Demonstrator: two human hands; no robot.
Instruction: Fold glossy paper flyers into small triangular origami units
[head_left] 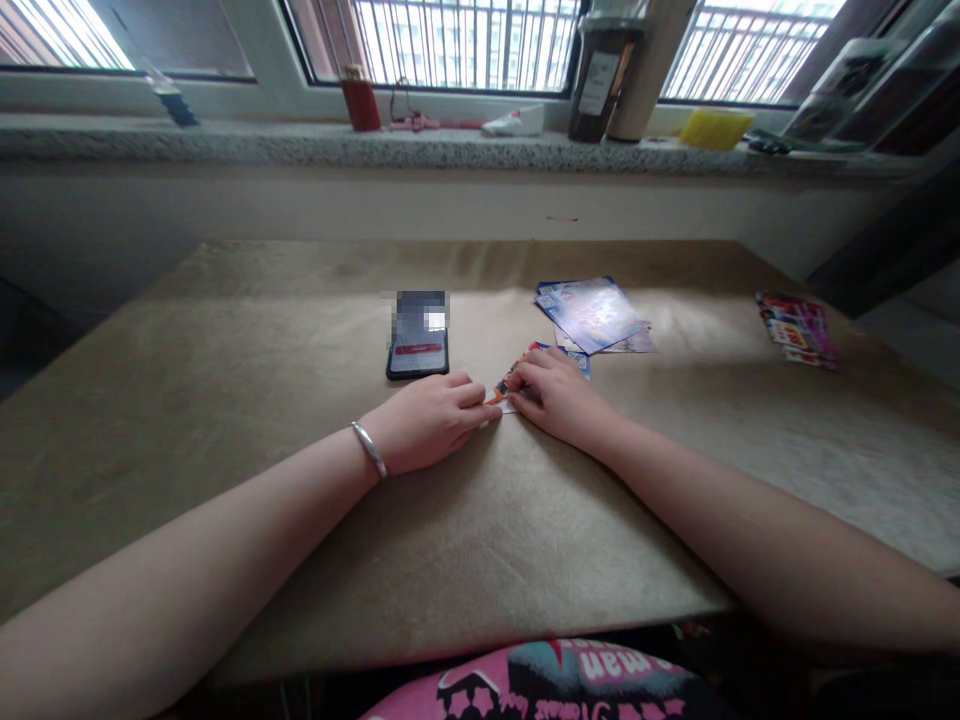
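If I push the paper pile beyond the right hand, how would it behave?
The paper pile would probably spread apart, since it lies unevenly stacked. It looks thin, so likely light and bendy. Its bright shine suggests some slipperiness.

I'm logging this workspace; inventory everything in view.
Table: one, tan, foreground
Windowsill: one, speckled grey, behind table
Window: one, white-framed, above windowsill
Railings: count unclear, dark, outside window
Phone: one, black, table left of centre
Printed paper: at least one, orange and white, table centre
Loose sheets: several, blue and white, table centre-right
Printed pieces: several, pink and red, table far right
Container: one, red, windowsill
Labelled container: one, dark, windowsill
Cylinder: one, beige, windowsill
Block: one, yellow, windowsill right
Smaller items: several, mixed colours, along windowsill
Bracelet: one, silver, left wrist
Garment: one, pink, bottom edge
Left hand: one, bare, at printed paper
Right hand: one, bare, at printed paper
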